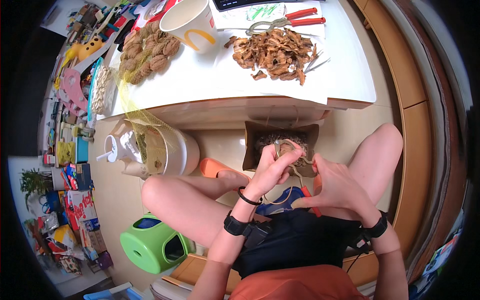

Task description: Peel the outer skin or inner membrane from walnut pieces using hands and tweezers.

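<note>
Nut (pixel 286 148) | both hands (pixel 272 170) gripping | paper bag (pixel 252 145) beneath | table (pixel 345 85) beyond

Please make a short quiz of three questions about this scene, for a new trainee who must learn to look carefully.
1. True or false: the left hand holds a walnut above the open brown paper bag.
2. Which tool is in the right hand? A) a hammer B) a tool with orange-red handles C) a spoon
3. Fill in: the pile of broken shells lies on the white table, beside a second tool with ____ handles.

Key: 1 true; 2 B; 3 red.
</note>
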The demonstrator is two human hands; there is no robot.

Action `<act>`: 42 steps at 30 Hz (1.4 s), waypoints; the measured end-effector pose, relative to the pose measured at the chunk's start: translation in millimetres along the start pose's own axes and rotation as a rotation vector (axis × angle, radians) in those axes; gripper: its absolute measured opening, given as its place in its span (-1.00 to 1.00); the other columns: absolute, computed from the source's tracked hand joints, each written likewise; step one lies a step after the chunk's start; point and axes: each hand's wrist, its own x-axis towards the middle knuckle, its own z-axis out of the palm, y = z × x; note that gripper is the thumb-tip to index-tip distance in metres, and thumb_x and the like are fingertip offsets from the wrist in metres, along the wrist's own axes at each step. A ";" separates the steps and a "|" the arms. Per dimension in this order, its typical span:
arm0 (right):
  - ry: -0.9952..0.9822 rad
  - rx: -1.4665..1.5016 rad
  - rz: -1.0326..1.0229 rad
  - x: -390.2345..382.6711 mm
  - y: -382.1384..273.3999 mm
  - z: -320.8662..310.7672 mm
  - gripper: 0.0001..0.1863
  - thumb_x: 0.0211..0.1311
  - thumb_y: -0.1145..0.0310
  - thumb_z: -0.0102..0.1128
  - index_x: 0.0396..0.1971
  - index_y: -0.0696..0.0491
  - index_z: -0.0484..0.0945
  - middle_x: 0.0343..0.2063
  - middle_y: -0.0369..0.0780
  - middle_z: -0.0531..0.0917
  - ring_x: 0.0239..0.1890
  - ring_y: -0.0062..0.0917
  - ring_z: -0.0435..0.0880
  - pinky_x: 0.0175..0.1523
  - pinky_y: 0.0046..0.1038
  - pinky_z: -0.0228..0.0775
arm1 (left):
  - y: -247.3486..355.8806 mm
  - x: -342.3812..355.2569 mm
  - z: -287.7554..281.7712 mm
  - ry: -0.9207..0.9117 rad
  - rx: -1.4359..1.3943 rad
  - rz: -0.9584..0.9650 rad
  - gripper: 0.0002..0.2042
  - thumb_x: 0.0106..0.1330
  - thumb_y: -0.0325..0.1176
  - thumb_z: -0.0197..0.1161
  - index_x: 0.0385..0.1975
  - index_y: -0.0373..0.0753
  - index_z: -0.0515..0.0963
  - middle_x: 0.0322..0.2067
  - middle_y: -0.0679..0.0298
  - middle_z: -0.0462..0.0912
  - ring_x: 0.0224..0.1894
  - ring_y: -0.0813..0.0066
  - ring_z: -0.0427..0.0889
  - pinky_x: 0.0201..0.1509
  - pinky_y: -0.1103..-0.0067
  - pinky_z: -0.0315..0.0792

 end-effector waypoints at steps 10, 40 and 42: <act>-0.018 0.003 -0.026 8.7 1.1 -4.4 -0.40 -0.42 0.03 0.31 -0.52 0.21 0.26 -0.63 -0.04 0.48 -0.51 -0.21 0.52 -0.38 -0.34 0.33 | -5.8 0.3 -0.6 0.041 -0.035 0.025 -0.83 0.14 -0.30 0.05 -0.48 -0.28 0.42 -0.71 0.43 0.23 -0.81 0.79 0.01 -0.81 0.81 -0.11; 0.064 0.116 0.056 14.1 27.6 24.5 -0.34 -0.39 -0.09 0.33 -0.53 0.21 0.30 -0.67 -0.13 0.41 -0.58 -0.28 0.43 -0.45 -0.40 0.26 | -39.8 29.8 -12.8 0.164 0.062 0.024 -0.44 0.27 0.13 -0.36 -0.48 -0.26 0.43 -0.69 0.41 0.35 -0.79 0.73 0.21 -0.73 0.80 0.08; 0.092 0.131 0.057 6.5 20.8 27.0 -0.36 -0.40 -0.07 0.35 -0.53 0.19 0.30 -0.68 -0.17 0.39 -0.60 -0.36 0.41 -0.47 -0.44 0.24 | -44.8 26.9 -16.3 0.176 0.053 0.021 -0.44 0.27 0.12 -0.38 -0.48 -0.26 0.43 -0.69 0.42 0.33 -0.80 0.73 0.17 -0.73 0.79 0.06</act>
